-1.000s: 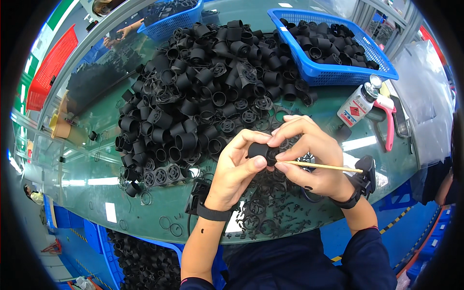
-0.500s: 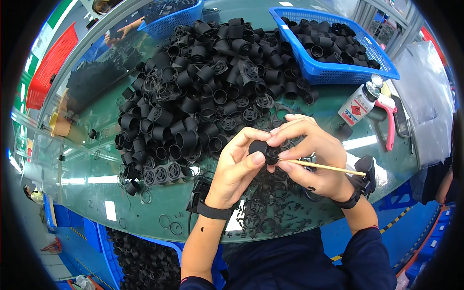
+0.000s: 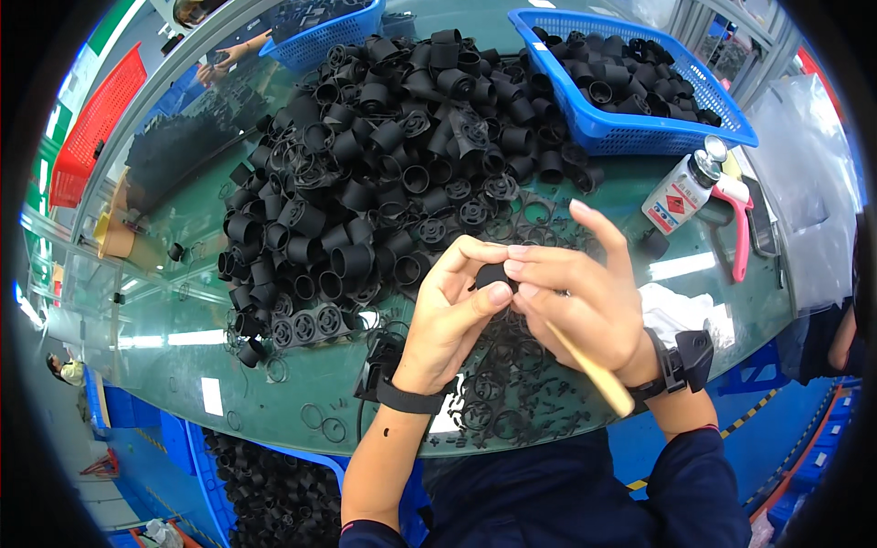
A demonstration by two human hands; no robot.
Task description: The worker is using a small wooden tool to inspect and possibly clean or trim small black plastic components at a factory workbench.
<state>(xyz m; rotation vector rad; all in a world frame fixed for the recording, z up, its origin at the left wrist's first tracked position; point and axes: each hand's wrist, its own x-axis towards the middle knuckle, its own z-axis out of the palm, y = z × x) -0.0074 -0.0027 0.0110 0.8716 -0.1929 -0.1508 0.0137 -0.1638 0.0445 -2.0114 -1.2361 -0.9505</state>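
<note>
Pinched between the thumb and fingers of my left hand (image 3: pixel 443 320) is a small black plastic cup-shaped part (image 3: pixel 495 276), mostly covered by the fingers. My right hand (image 3: pixel 589 310) is closed round a thin wooden stick (image 3: pixel 594 373), whose thicker end slants down toward the wrist. The fingertips of that hand also touch the black part, and its index finger is raised. The stick's far end is hidden behind the fingers. Beyond my hands rises a large heap of black plastic cups (image 3: pixel 352 263) and ring-shaped pieces.
A blue basket (image 3: pixel 630 137) of black parts stands at the far right. Nearer are a pump-top bottle (image 3: pixel 678 196), a pink-handled tool (image 3: pixel 740 239) and a plastic sheet (image 3: pixel 808 192). Small black scraps (image 3: pixel 512 393) litter the green table (image 3: pixel 183 384) below my hands. A blue bin (image 3: pixel 215 484) sits below its edge.
My right hand has turned, with its index finger lifting away. The stick has swung from nearly level to steeply downward. My left hand stays almost in place, still holding the black part.
</note>
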